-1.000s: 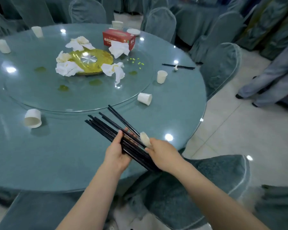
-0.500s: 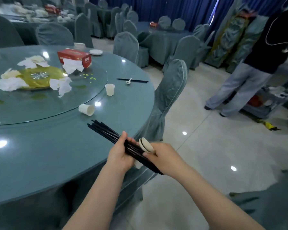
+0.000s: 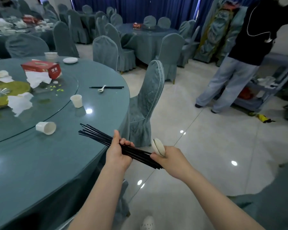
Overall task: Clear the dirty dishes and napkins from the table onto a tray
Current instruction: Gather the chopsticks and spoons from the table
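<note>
chair (image 3: 148,100) beside table (image 3: 40,163) edge

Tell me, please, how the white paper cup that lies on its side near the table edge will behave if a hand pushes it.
The tipped cup lies on its side on the glossy table, so it would probably roll, likely in a curve, since it looks tapered. It seems thin and empty, so probably very light. A firm grip may crush it.

black chopsticks (image 3: 106,141), white spoons (image 3: 158,147), white paper cups (image 3: 46,127), a red tissue box (image 3: 42,69) with white napkins (image 3: 37,79), a teal tablecloth (image 3: 40,163), far dark blue curtains (image 3: 140,9), a glossy cream floor (image 3: 214,146).
</note>
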A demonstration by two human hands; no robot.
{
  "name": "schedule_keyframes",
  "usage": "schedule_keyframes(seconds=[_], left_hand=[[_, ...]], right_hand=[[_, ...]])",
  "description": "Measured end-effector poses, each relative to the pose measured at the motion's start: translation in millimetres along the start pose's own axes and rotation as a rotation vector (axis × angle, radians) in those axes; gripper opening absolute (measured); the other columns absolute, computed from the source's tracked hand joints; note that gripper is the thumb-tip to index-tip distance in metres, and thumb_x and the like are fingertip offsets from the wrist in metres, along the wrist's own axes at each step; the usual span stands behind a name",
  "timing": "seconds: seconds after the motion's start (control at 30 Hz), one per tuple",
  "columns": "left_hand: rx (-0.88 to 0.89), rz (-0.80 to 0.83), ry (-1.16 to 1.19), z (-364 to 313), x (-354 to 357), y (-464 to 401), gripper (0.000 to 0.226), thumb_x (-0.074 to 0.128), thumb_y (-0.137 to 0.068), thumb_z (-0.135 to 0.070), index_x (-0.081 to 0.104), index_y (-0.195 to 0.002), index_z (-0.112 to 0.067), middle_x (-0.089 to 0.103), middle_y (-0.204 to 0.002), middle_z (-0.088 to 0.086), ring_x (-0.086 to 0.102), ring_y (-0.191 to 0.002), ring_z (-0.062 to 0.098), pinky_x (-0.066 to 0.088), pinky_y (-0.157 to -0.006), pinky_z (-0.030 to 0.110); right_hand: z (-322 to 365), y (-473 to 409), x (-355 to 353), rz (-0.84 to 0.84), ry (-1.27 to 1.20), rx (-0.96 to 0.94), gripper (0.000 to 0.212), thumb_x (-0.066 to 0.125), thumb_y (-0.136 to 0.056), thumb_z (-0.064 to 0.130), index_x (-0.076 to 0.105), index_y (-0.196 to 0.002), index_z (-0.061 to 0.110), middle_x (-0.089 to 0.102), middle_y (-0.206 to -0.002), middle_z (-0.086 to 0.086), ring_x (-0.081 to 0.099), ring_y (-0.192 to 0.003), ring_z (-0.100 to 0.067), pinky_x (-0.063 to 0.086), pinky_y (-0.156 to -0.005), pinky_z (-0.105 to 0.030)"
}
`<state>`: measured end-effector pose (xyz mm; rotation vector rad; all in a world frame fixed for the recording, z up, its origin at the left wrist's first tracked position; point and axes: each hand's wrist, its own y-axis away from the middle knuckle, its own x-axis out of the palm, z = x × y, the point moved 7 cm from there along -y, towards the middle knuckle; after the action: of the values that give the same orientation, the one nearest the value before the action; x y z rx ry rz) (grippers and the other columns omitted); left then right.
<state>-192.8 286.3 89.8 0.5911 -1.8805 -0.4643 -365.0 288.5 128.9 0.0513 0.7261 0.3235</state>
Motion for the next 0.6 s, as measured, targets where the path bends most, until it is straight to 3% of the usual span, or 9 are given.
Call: schedule_keyframes(seconds=[0.13,0.27,0.4,0.53,0.6], left_hand=[[0.017,0.004,0.09,12.8,36.4,-58.3,0.028,0.064,-0.088,-0.034,0.049,-0.07,-0.021,0.043,-0.045,-0.009,0.047,-0.039,0.006,0.044,-0.058,0.023],[0.023,-0.018,0.105,31.0,79.6,-113.4,0.036,0.063,-0.089,-0.038,0.046,-0.064,-0.019,0.044,-0.045,-0.009,0.049,-0.04,0.007,0.045,-0.062,0.024],[0.046,-0.023,0.1,38.4,121.0,-153.4,0.039,0.058,-0.092,-0.038,0.045,-0.061,-0.019,0.046,-0.046,-0.007,0.05,-0.04,0.008,0.045,-0.064,0.026],[0.087,-0.057,0.128,28.7,138.9,-191.2,0.037,0.055,-0.094,-0.037,0.046,-0.063,-0.019,0.05,-0.047,-0.007,0.055,-0.043,0.008,0.046,-0.064,0.026],[0.124,-0.077,0.147,20.9,147.8,-212.0,0.036,0.053,-0.095,-0.036,0.046,-0.064,-0.019,0.051,-0.046,-0.007,0.058,-0.044,0.009,0.046,-0.063,0.026]], right_hand=[[-33.2,-55.3,-42.5,0.018,-0.022,0.027,0.028,0.062,-0.083,0.04,0.062,-0.069,0.015,0.052,-0.055,0.011,0.041,-0.049,-0.004,0.033,-0.049,-0.02],[-59.7,-110.5,-91.6,0.061,-0.007,0.048,0.019,0.062,-0.085,0.034,0.066,-0.067,0.032,0.065,-0.063,0.018,0.052,-0.053,0.003,0.036,-0.052,-0.013],[-74.4,-167.6,-134.4,0.026,0.006,0.033,0.013,0.061,-0.082,0.038,0.068,-0.079,0.027,0.071,-0.078,0.007,0.063,-0.073,-0.012,0.047,-0.064,-0.021],[-91.0,-230.4,-151.4,0.077,0.01,0.035,0.013,0.059,-0.083,0.036,0.067,-0.08,0.026,0.071,-0.079,0.01,0.06,-0.066,-0.009,0.047,-0.061,-0.022],[-93.8,-271.0,-154.4,0.123,0.022,0.005,0.015,0.059,-0.084,0.036,0.067,-0.081,0.023,0.071,-0.082,0.004,0.063,-0.072,-0.015,0.05,-0.066,-0.028]])
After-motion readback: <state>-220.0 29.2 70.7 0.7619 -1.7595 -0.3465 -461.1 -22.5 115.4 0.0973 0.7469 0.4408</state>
